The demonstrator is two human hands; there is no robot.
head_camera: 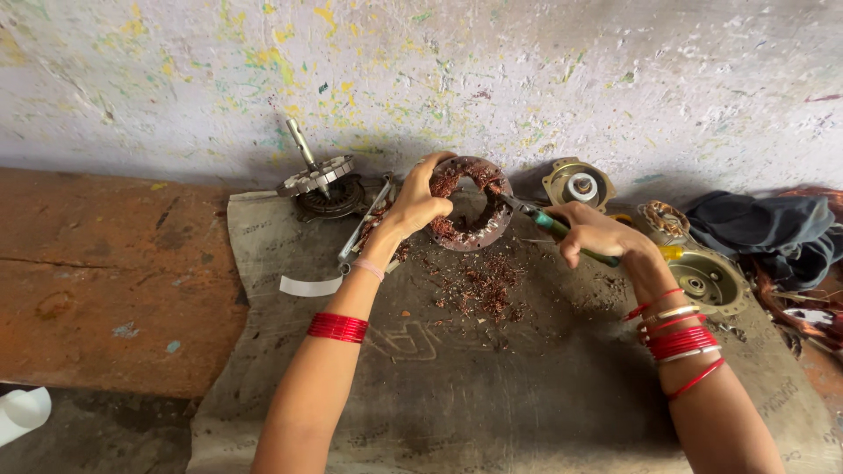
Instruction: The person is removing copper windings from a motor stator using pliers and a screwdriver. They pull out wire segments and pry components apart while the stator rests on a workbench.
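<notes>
Nearest the camera, two forearms with red bangles (337,327) reach out over a grey sack mat (492,386) spread on the floor. Past the middle of the mat lies a scatter of copper wire scraps (487,288), just below the work.

Beyond the scraps, the left hand (414,204) is clamped on the rim of a round motor stator (465,204), gripping it at its nine o'clock edge and holding it tilted up so its open face turns toward the camera. The right hand (595,233) is closed around the green-handled pliers (562,230). The tool's long axis runs from about four o'clock at the handles up to ten o'clock at the nose, and the nose meets the stator at its three o'clock side, among the copper windings. So the stator lies up and to the left of the right-hand grip, and the left hand is the one actually on it.

Farther back, against the paint-flecked wall (492,79), sit a shafted rotor (318,180) at eleven o'clock, a motor end cover (578,183) at one o'clock, and a dark cloth (773,233) at two o'clock.
</notes>
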